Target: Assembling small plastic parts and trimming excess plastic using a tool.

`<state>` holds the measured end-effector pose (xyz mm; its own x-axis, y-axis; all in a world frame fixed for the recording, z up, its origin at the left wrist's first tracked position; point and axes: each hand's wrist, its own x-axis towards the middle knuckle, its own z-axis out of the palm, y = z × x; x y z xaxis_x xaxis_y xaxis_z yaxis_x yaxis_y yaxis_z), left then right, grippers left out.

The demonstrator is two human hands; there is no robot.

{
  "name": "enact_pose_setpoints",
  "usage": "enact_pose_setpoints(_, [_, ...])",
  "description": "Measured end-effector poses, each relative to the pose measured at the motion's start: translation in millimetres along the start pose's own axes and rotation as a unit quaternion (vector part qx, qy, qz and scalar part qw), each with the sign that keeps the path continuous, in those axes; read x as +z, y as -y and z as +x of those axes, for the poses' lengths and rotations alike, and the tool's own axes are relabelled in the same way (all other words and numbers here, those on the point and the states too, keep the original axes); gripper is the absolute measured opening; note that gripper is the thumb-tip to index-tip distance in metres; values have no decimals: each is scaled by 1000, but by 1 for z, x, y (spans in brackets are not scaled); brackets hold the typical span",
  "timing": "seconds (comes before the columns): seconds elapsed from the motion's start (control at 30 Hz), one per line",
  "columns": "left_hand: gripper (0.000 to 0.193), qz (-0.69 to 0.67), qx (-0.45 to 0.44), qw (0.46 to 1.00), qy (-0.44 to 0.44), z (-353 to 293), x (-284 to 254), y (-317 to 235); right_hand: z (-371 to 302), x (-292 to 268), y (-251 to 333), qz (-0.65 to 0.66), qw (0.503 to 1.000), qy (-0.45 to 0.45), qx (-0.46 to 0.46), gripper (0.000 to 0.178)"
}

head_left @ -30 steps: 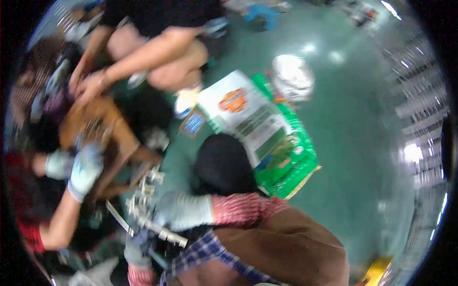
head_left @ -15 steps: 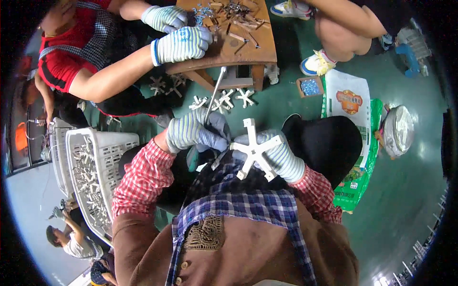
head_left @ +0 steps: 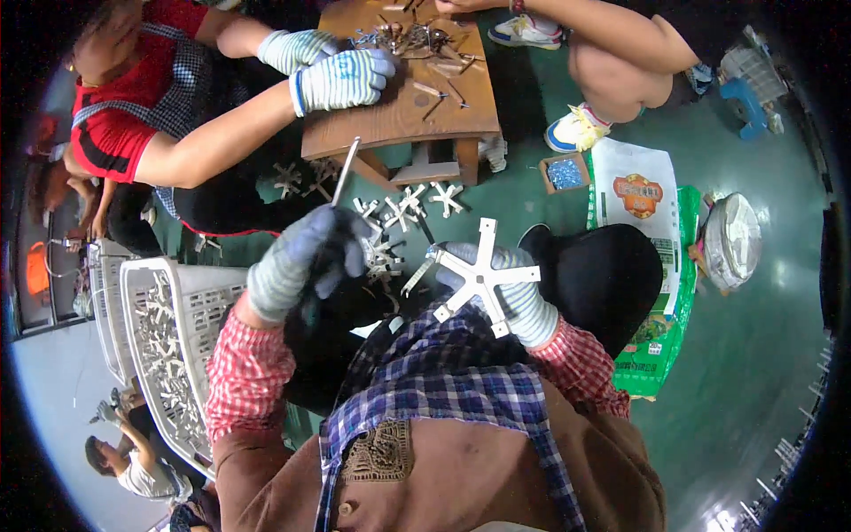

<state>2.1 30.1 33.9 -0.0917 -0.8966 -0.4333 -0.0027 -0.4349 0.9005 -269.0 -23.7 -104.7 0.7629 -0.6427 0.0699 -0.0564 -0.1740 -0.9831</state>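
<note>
The right hand (head_left: pixel 526 301) grips a white star (head_left: pixel 481 280) over the apron (head_left: pixel 425 355); one of its five arms points away, toward the wooden table (head_left: pixel 381 122). The left hand (head_left: pixel 300 257) curls its fingers round a long metal rod (head_left: pixel 347 171) slanting away, slightly right.

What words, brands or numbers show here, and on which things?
I won't copy wording, only say where it stands.
Orange badge on the white-and-green sack: pale lettering.
Sack's green lower end: pale characters, smaller ones unreadable.
Co-worker's striped glove: blue mark, too blurred.
White star-shaped part in the right hand: none visible.
</note>
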Motion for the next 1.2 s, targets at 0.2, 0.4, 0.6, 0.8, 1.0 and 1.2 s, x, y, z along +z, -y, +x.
enact_pose_setpoints(0.2, [36,237,21,971,-21,-47,-12,-25,5,-13,30,9,1000,-9,-24,31])
enact_pose_setpoints(0.4, [41,562,43,825,32,-65,20,-68,-6,-5,9,-51,998,28,29,27])
enact_pose_setpoints(0.6, [40,644,38,764,9,-65,29,-63,-1,-2,-4,-310,942,-34,-123,15])
enact_pose_setpoints(0.8, [40,685,55,726,34,-60,27,-64,4,-10,21,-414,905,36,-86,24])
enact_pose_setpoints(1.0, [39,671,19,741,31,-59,29,-66,6,-5,20,-312,940,-35,-131,20])
enact_pose_setpoints(1.2, [38,676,25,736,31,-60,27,-59,2,-6,14,-388,908,-34,-156,21])
